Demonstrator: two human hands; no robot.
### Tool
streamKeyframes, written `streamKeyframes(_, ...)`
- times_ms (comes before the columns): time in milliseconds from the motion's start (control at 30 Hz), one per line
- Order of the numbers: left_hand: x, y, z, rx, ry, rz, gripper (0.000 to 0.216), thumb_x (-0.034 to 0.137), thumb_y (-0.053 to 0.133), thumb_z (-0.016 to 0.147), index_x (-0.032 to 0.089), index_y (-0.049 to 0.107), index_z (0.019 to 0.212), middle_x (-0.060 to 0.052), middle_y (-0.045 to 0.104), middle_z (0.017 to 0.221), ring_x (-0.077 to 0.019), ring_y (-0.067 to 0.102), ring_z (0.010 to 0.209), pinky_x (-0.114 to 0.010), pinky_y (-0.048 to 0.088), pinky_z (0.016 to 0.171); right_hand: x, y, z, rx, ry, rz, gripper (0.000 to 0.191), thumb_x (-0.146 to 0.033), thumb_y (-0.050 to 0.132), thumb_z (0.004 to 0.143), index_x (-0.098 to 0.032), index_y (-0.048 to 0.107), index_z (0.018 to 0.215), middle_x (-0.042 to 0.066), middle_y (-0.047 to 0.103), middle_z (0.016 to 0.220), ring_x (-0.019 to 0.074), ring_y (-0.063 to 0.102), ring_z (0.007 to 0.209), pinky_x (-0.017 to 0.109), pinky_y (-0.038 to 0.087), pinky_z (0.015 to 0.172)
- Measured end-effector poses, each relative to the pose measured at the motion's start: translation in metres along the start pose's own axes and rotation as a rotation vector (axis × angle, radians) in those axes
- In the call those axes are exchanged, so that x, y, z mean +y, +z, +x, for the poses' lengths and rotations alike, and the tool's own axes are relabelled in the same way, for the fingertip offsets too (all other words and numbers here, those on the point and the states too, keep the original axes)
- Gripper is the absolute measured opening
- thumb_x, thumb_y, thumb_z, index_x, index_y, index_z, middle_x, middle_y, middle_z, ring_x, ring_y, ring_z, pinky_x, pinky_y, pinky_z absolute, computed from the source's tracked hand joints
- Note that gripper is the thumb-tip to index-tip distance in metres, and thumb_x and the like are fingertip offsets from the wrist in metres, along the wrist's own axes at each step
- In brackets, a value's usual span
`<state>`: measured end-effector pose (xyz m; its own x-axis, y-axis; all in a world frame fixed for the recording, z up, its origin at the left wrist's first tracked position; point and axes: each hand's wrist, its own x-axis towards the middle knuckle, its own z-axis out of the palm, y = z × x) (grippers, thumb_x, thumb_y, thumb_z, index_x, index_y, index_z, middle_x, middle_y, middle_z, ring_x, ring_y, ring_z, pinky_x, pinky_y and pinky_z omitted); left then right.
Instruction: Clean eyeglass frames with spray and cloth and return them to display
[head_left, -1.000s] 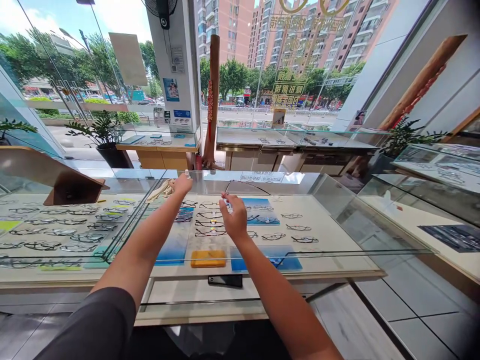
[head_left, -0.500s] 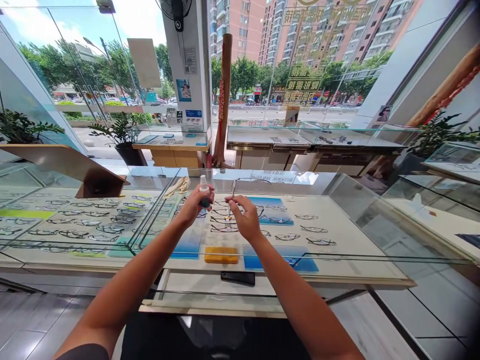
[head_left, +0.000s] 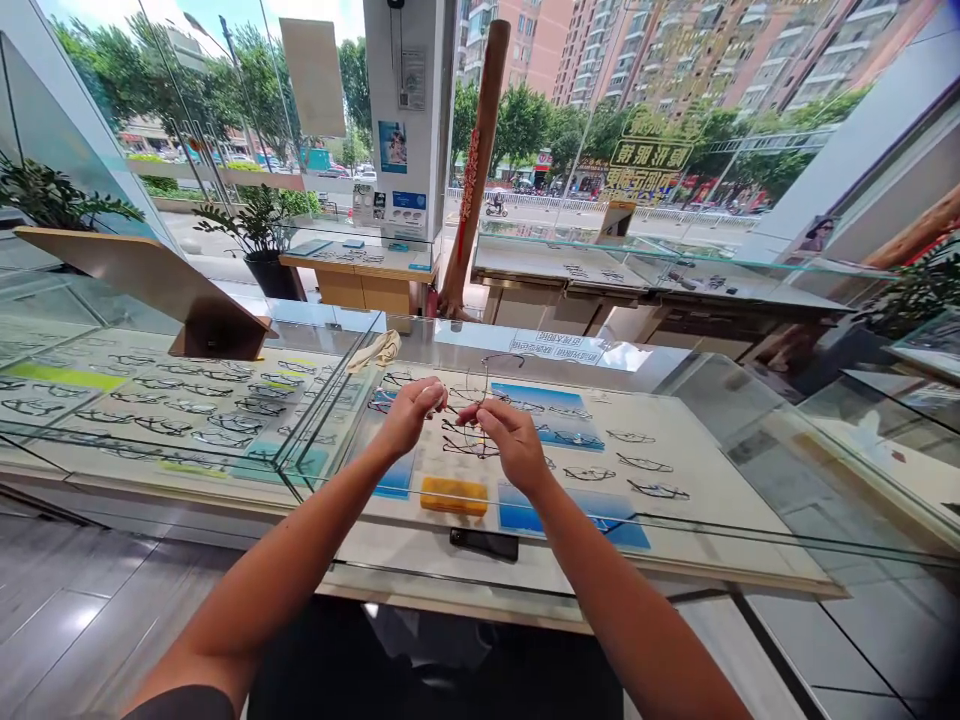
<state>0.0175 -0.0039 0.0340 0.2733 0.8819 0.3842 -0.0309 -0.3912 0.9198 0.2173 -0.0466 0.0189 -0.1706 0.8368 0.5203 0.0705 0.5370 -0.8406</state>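
Both my hands are raised over the glass display counter (head_left: pixel 675 375). My left hand (head_left: pixel 409 412) is closed in a fist round a small spray bottle, which is almost wholly hidden by the fingers and turned toward the right hand. My right hand (head_left: pixel 511 440) pinches a pair of thin wire-framed glasses (head_left: pixel 480 395), held upright a little above the glass. The two hands are a few centimetres apart. Rows of glasses (head_left: pixel 637 475) lie on the shelf inside the case under them.
A beige cloth (head_left: pixel 377 351) lies on the counter top behind my left hand. Inside the case are a yellow pad (head_left: pixel 454 495) and a black bar (head_left: pixel 484 543). A wooden angled stand (head_left: pixel 187 300) sits on the left counter. More glass counters and potted plants (head_left: pixel 259 215) stand beyond.
My left hand picked the small spray bottle up from the back of the counter and brought it to the glasses. Both hands drew nearer to me, and the view tilted down and left.
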Motion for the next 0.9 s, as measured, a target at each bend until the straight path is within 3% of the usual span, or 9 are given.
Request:
streamKeyframes(233, -0.005, 0.000, -0.003, 0.050, 0.037, 0.133, 0.054, 0.068, 0.053, 0.095, 0.022, 0.054, 0.069, -0.001, 0.051, 0.069, -0.0183, 0.046, 0.070, -0.036, 0.036, 0.072, -0.003, 0.005, -0.001, -0.074, 0.122, 0.175, 0.042, -0.061, 0.071, 0.101, -0.022, 0.086, 0.098, 0.008, 0.083, 0.092, 0.0243, 0.074, 0.092, 0.041, 0.059, 0.090)
streamKeyframes(433, -0.003, 0.001, -0.004, 0.025, 0.035, 0.134, 0.060, 0.076, 0.049, 0.097, 0.022, 0.053, 0.070, -0.001, 0.053, 0.072, -0.0183, 0.048, 0.070, -0.035, 0.040, 0.070, -0.006, 0.009, -0.001, -0.106, 0.162, 0.203, 0.042, -0.061, 0.072, 0.099, -0.022, 0.087, 0.099, 0.007, 0.081, 0.086, 0.0240, 0.071, 0.092, 0.041, 0.057, 0.093)
streamKeyframes(700, -0.007, 0.003, -0.006, -0.043, 0.034, 0.208, 0.061, 0.076, 0.049, 0.097, 0.021, 0.054, 0.069, -0.001, 0.051, 0.070, -0.0185, 0.046, 0.070, -0.035, 0.036, 0.072, 0.001, 0.002, 0.006, 0.083, 0.212, 0.360, 0.035, -0.057, 0.073, 0.097, -0.025, 0.087, 0.097, 0.006, 0.080, 0.091, 0.0223, 0.067, 0.090, 0.038, 0.052, 0.089)
streamKeyframes(900, -0.005, 0.007, -0.013, -0.140, -0.006, 0.282, 0.061, 0.074, 0.057, 0.095, 0.021, 0.047, 0.068, 0.001, 0.045, 0.067, -0.0164, 0.041, 0.068, -0.033, 0.029, 0.066, 0.001, 0.003, 0.008, 0.140, 0.260, 0.441, 0.034, -0.058, 0.079, 0.091, -0.025, 0.087, 0.095, 0.005, 0.080, 0.092, 0.0215, 0.068, 0.091, 0.036, 0.052, 0.087)
